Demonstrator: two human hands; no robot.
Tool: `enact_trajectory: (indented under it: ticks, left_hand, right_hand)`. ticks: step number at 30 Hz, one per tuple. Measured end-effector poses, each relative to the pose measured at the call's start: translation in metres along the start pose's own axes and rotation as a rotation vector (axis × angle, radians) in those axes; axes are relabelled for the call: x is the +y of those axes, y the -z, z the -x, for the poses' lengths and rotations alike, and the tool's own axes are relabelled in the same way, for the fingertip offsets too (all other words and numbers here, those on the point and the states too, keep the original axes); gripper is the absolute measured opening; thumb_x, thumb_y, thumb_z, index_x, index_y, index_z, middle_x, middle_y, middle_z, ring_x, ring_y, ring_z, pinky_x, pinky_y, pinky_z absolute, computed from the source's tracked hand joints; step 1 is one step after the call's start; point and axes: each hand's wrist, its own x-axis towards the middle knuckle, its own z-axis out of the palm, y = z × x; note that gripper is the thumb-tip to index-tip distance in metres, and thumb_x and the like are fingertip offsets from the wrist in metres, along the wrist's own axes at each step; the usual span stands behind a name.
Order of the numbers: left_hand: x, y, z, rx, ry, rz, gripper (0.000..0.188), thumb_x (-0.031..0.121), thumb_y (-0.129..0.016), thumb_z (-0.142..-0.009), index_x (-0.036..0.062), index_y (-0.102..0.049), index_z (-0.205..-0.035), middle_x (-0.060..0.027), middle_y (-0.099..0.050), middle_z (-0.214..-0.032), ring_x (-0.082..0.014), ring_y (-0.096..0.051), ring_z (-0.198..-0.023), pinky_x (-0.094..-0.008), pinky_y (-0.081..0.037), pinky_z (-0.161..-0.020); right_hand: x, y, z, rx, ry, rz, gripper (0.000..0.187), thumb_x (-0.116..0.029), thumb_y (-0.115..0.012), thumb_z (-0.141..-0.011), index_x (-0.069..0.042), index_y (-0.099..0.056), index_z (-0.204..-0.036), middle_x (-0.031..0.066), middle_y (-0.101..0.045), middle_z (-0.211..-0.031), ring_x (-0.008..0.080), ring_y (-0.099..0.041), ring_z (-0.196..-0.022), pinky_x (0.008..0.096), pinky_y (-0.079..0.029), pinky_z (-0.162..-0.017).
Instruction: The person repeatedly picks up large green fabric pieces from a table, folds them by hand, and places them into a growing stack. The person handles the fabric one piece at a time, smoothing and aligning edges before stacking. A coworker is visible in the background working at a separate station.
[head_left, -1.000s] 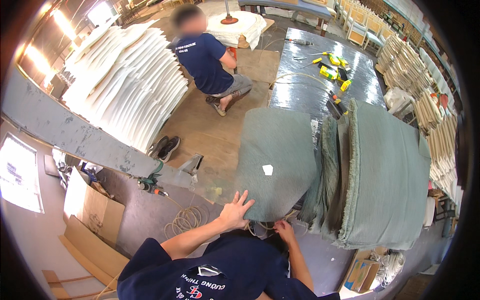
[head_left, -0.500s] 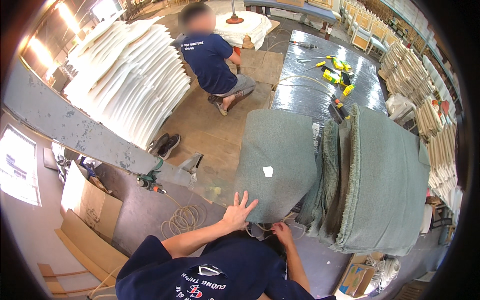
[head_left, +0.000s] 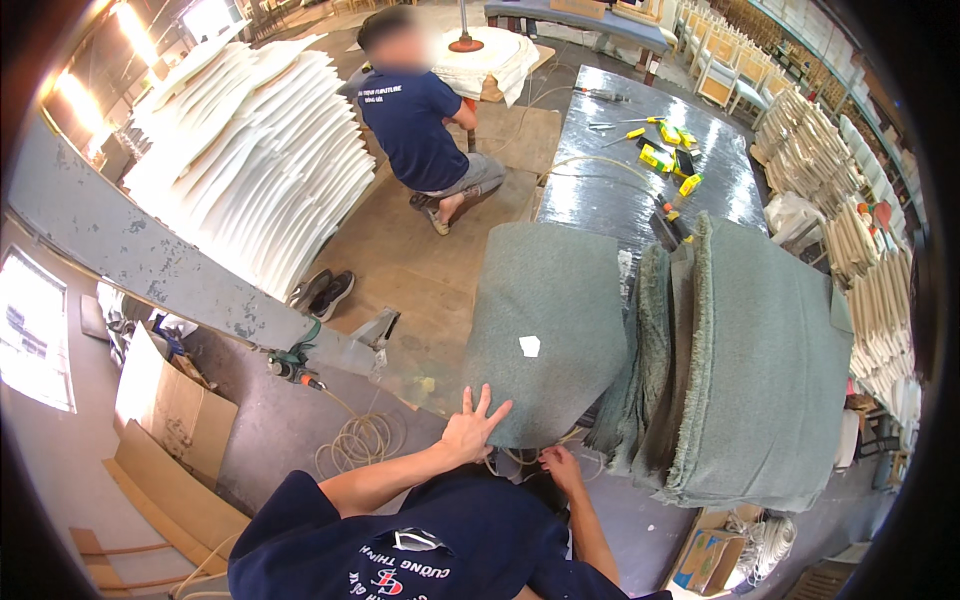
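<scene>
At the near left corner of a dark, shiny tabletop [head_left: 725, 150], in the head view, lies a grey-green cloth piece [head_left: 545, 290] bearing a white patch [head_left: 529, 346]. The wearer's left hand [head_left: 472, 437], fingers fanned and grasping nothing, rests on its near edge, apparently steadying it. The right hand [head_left: 562, 465] curls just beside that edge; I cannot tell whether it grips anything. Folded green fabric [head_left: 775, 350] is piled toward the near right corner; yellow-and-black items [head_left: 657, 156] sit nearer the surface's far edge, probably to leave the cloth room.
</scene>
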Motion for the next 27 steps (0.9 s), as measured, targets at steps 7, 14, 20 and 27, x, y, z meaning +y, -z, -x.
enact_trajectory:
  ticks: [7, 14, 20, 27]
  left_hand:
    - [0.000, -0.002, -0.001, -0.001, 0.004, 0.006, 0.112, 0.034, -0.088, -0.073, 0.0282, -0.022, -0.162, -0.0344, -0.020, -0.162, -0.0690, -0.031, -0.139, -0.0538, -0.063, -0.085]
    - [0.000, -0.007, -0.002, 0.022, -0.006, 0.005, 0.110, 0.035, -0.088, -0.072, 0.0292, -0.024, -0.161, -0.0340, -0.021, -0.162, -0.0687, -0.033, -0.138, -0.0537, -0.064, -0.083]
    - [-0.001, -0.007, -0.001, 0.038, -0.003, 0.005, 0.105, 0.034, -0.086, -0.072, 0.0289, -0.029, -0.160, -0.0348, -0.024, -0.161, -0.0682, -0.035, -0.137, -0.0554, -0.063, -0.082]
    - [-0.003, -0.009, -0.002, 0.048, -0.011, 0.018, 0.108, 0.035, -0.087, -0.071, 0.0291, -0.027, -0.161, -0.0353, -0.023, -0.161, -0.0692, -0.035, -0.136, -0.0558, -0.064, -0.080]
  right_hand:
    - [-0.001, -0.001, 0.003, -0.004, -0.009, 0.003, 0.027, -0.018, -0.062, -0.101, 0.004, -0.066, -0.115, 0.0148, -0.075, -0.100, 0.0200, -0.072, -0.087, 0.0315, -0.058, -0.076]
    - [0.003, 0.000, 0.003, 0.008, -0.002, 0.021, 0.028, -0.022, -0.061, -0.100, 0.003, -0.067, -0.113, 0.0123, -0.076, -0.097, 0.0189, -0.073, -0.088, 0.0311, -0.057, -0.078]
    - [0.003, -0.001, 0.002, -0.008, -0.003, 0.014, 0.026, -0.018, -0.061, -0.101, 0.004, -0.066, -0.114, 0.0135, -0.075, -0.098, 0.0196, -0.072, -0.087, 0.0311, -0.058, -0.076]
    - [0.013, -0.004, -0.003, -0.038, -0.018, -0.039, 0.026, -0.017, -0.061, -0.101, 0.003, -0.065, -0.116, 0.0134, -0.074, -0.099, 0.0192, -0.071, -0.089, 0.0307, -0.057, -0.077]
